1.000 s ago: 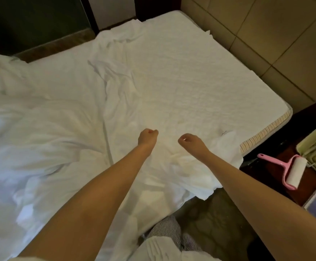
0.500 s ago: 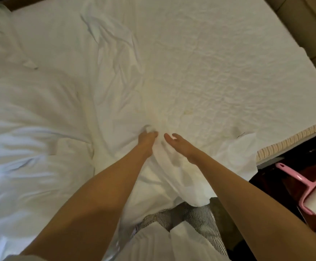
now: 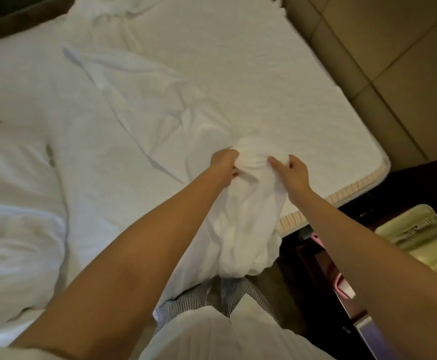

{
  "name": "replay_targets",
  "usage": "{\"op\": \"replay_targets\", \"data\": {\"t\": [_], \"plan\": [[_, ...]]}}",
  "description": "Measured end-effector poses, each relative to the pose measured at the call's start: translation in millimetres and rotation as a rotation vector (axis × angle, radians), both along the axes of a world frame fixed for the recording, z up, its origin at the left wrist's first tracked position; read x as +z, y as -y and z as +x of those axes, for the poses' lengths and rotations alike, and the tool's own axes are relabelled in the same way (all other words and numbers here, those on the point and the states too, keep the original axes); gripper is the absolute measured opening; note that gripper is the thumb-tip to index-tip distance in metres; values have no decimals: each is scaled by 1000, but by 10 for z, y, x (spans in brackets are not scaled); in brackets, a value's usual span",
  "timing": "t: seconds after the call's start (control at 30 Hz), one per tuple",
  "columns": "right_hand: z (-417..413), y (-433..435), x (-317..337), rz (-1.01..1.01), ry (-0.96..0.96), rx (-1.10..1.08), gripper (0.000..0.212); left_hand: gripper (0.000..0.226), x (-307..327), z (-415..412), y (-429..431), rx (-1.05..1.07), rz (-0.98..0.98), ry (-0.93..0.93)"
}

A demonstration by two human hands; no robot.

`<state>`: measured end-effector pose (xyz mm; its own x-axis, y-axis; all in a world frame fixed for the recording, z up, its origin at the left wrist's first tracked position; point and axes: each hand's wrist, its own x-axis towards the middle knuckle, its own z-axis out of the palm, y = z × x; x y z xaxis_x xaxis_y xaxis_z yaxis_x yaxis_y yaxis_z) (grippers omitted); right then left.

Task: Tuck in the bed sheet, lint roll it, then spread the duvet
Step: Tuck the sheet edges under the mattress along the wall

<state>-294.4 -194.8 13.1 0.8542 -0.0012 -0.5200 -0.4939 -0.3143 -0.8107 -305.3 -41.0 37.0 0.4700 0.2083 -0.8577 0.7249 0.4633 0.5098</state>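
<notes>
1. Near the right front corner of the mattress [image 3: 290,81], your left hand [image 3: 224,163] and right hand [image 3: 295,172] meet on one gathered knob of the white bed sheet [image 3: 248,229].
2. Your left hand has its fingers curled tight into the cloth, gripping the left side of the knob.
3. Your right hand closes on the right side of the knob, thumb on top and fingers wrapped behind the bunch.
4. Below your hands the bed sheet hangs as a soft, rumpled pouch over the front edge of the bed. Beyond them it runs away across the mattress in long diagonal creases and a twisted ridge.
5. To the right of the creases the mattress top lies bare: a matte surface with a fine pebbled, quilted texture. Its rounded corner is trimmed with a ribbed, cream-striped border [image 3: 355,187].
6. At the left the duvet [image 3: 17,229] lies in thick, puffy folds, smoother and brighter than the sheet.
7. Under your right forearm, only pink plastic parts of the lint roller [image 3: 342,285] show, on a dark surface beside the bed.
8. Just right of the roller sits a pale green tray [image 3: 420,235] with rounded corners.
9. Padded beige wall panels [image 3: 394,61], divided by seams, flank the bed on the right.
</notes>
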Motion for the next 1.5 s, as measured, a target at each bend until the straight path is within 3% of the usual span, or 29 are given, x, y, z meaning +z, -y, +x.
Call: {"op": "replay_targets", "data": {"t": [0.07,0.13,0.23,0.3,0.4,0.5,0.57,0.63,0.67,0.8,0.93,1.03,1.1,1.13,1.2,1.27,1.3,1.37,1.43,1.5], "plan": [[95,226,85,11,12,-33,31,37,-33,66,173,7,-9,-50],[149,379,137,86,-59,4,19,51,-8,144,276,15,-97,-82],[97,399,195,200,-224,151,52,79,93,307,439,-88,-392,-68],[54,320,199,246,-285,242,56,50,150,384,561,-247,-279,-53],[-18,217,240,348,-293,313,37,11,82,457,572,-261,17,-51],[-57,293,197,114,-239,375,47,18,105,504,354,-39,-78,62],[-39,308,130,-100,-250,552,52,22,134,519,204,33,-187,130],[15,236,99,-224,-185,628,33,28,195,542,100,67,-251,174],[57,201,115,-251,-117,528,25,32,262,557,67,75,-300,192],[271,344,220,-135,130,-9,26,22,531,712,99,43,-488,331],[560,754,316,14,160,-241,38,30,543,902,500,-132,-474,361],[766,1125,273,117,71,-265,30,28,501,1070,921,-115,-530,369],[741,1223,212,206,-7,-244,24,45,419,1139,1120,-123,-484,349],[731,1307,187,241,-39,-239,24,72,334,1167,1290,-185,-376,299],[699,1462,81,277,-80,-248,23,121,73,1144,1618,-396,-148,98],[705,1596,-53,205,-107,-255,21,141,-259,1057,1887,-557,-126,-91],[738,1651,-95,189,-125,-258,21,132,-314,1003,2010,-568,-209,-138],[817,1785,-176,278,-178,-268,26,89,-338,1002,2233,-565,-295,-86],[877,1921,-227,468,-238,-290,30,54,-335,1097,2430,-586,-221,16],[933,2035,-259,596,-241,-256,33,37,-336,1244,2562,-603,-90,76]]}}
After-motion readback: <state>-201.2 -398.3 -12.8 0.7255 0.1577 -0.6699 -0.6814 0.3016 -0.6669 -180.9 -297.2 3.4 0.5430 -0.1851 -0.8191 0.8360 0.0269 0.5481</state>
